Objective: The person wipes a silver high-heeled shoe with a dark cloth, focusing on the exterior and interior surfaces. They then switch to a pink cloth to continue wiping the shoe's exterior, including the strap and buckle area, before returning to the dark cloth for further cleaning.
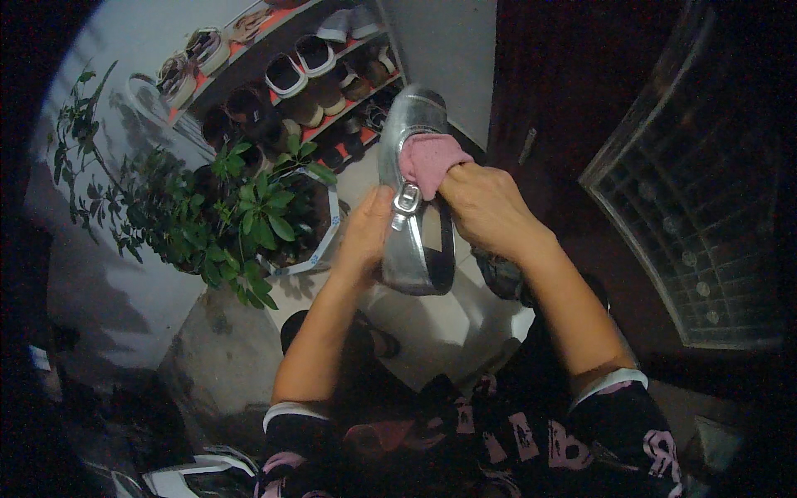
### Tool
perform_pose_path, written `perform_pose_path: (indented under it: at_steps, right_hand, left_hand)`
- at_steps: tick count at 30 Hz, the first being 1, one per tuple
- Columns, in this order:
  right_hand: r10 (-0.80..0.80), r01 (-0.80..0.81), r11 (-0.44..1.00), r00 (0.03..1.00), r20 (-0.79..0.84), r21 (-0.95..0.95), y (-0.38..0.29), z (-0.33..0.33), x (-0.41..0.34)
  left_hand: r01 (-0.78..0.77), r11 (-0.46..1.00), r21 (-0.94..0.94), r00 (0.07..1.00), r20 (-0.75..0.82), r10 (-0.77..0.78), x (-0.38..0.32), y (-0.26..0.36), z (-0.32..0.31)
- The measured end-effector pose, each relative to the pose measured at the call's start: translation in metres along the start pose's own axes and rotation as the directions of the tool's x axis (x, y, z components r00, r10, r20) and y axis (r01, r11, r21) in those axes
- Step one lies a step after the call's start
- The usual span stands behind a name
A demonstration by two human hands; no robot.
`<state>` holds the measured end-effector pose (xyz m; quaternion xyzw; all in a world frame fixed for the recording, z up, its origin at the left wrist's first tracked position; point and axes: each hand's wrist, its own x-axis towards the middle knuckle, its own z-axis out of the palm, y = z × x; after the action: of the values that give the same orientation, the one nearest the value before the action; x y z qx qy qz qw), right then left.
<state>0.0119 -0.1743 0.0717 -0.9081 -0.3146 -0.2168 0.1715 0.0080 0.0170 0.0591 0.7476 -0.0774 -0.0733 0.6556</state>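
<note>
A silver shoe (408, 255) with a buckled strap is held up before me, toe pointing away and its opening turned to the right. My left hand (372, 227) grips its left side beside the buckle (406, 199). My right hand (489, 205) holds a pink cloth (433, 159) bunched at the front of the shoe's opening, over the inner edge behind the toe. The fingertips of my right hand are partly hidden by the cloth, and those of my left hand lie behind the shoe.
Beyond the shoe stands a shoe rack (233, 59) with several pairs on its shelves. A leafy plant (249, 211) grows from a white pot (327, 246) on the left. A dark door (548, 75) and a metal lattice (703, 205) are on the right. Below lies the tiled floor (429, 317).
</note>
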Motion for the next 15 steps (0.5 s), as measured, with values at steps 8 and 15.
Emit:
perform_pose_path:
  at_steps: [8, 15]
  right_hand:
    - [0.327, -0.313, 0.936, 0.943, 0.064, -0.162, 0.002, 0.037, 0.003]
    - [0.135, -0.131, 0.991, 0.973, 0.188, -0.03, 0.017, 0.025, 0.0]
  left_hand:
    - [0.106, 0.944, -0.312, 0.982, 0.184, -0.05, -0.013, -0.005, 0.028]
    - [-0.053, 0.998, 0.022, 0.994, 0.095, 0.051, -0.006, -0.016, 0.01]
